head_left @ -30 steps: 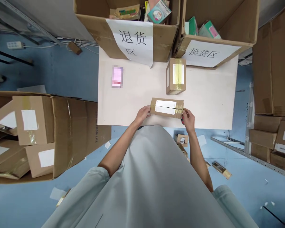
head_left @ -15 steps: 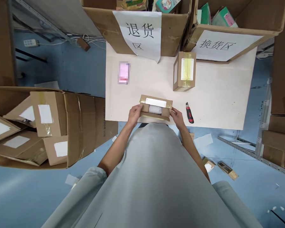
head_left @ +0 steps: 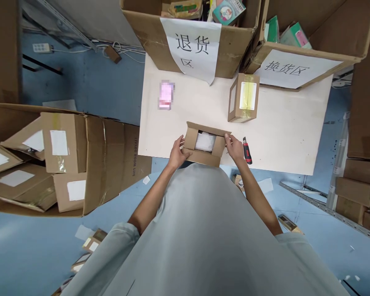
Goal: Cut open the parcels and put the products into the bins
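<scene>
Your left hand [head_left: 176, 155] stood at the left end of the small carton [head_left: 202, 157], thumb against the near flap and fingers spread apart from it. Your right hand [head_left: 235, 149] had its fingertips at the right end of the far flap; whether they pinched the cardboard, I couldn't tell. The carton lay at the table's [head_left: 283, 127] near edge, in front of you, its long flaps parted and a white item [head_left: 205, 142] showing between the short end flaps. You seemed to be at the opening step. The next move, I judged, called for steadying the carton and folding those end flaps clear, minding the cutter [head_left: 247, 150] just beside your right hand.
</scene>
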A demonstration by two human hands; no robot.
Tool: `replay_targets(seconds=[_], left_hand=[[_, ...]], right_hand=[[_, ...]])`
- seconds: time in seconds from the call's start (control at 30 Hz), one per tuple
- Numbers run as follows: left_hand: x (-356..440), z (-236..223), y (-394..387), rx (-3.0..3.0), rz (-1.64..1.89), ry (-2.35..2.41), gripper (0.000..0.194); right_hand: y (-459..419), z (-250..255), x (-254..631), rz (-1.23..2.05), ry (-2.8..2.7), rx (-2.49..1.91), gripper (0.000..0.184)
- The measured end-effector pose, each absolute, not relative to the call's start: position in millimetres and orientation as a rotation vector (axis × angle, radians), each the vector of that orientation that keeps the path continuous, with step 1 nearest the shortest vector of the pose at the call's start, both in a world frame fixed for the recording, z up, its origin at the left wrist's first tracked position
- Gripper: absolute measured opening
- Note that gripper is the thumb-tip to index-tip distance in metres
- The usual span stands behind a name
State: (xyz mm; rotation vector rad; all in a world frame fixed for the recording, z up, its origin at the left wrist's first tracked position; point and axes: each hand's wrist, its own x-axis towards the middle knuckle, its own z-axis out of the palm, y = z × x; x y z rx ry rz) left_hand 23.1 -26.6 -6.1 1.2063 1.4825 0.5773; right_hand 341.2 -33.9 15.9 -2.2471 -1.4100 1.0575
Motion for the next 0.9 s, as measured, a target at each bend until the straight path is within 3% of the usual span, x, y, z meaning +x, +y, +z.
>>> replay_targets(seconds=[0.13, 0.3, 0.47, 0.6, 0.73, 0.9], left_hand=[[23.0, -11.7, -25.7, 1.425, 0.502, 1.522, 0.107], [24.9, -0.4, -9.1, 1.756, 0.352, 1.501, 0.102], [51.3, 11.7, 0.5, 2.232, 0.200, 1.111, 0.056], [80.2, 9.6, 0.3, 2.395, -0.016, 0.905, 0.044], [80.7, 12.8, 1.2, 2.425, -0.025, 0.905, 0.045], [38.3, 27.2, 4.4, 2.345, 0.149, 1.007, 0.058]], right_hand=[[-2.6, 14.0, 337.4, 0.984, -1.347, -2.437, 0.068], [24.1, 17.2, 333.1, 0.941, -1.216, -2.623, 0.042], [13.1, 37.0, 310.1, 0.732, -1.541, -2.470, 0.025], [-7.1, 47.2, 276.9, 0.766, -2.151, -2.074, 0.031], [-24.6, 52.5, 267.0, 0.725, -2.650, -1.813, 0.032], [-56.8, 64.1, 296.9, 0.573, -2.452, -1.949, 0.035]])
